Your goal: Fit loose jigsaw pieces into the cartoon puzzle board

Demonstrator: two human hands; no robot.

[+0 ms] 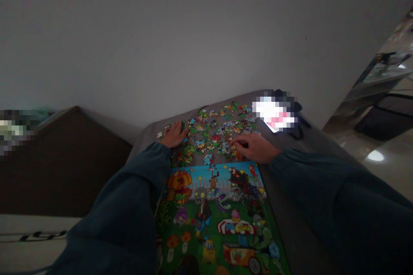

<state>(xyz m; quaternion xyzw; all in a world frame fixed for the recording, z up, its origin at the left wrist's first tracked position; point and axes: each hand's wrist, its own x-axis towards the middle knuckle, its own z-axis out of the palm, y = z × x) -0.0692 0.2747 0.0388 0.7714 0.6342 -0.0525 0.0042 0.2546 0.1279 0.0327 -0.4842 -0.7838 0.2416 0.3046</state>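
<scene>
Head view: left hand (174,135) spread, perhaps steadying puzzle pieces (208,159); right hand (254,147) curled, I can't tell if pinching. Picture board (215,219) lies close, probably for easy viewing.

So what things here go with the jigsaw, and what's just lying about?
With the jigsaw:
small, multicoloured cut pieces
flat, rectangular blue-and-green cartoon picture, probably

Seemingly just lying about:
glowing, rectangular white-and-pink screen, blurred
thin, dark strap beside it

A plain grey wall (206,30) is rising across the far side. At far right, a bright, pixelated screen (271,112) is glowing beside a dark object (294,102). Dark brown furniture (64,167) is standing at left.
</scene>
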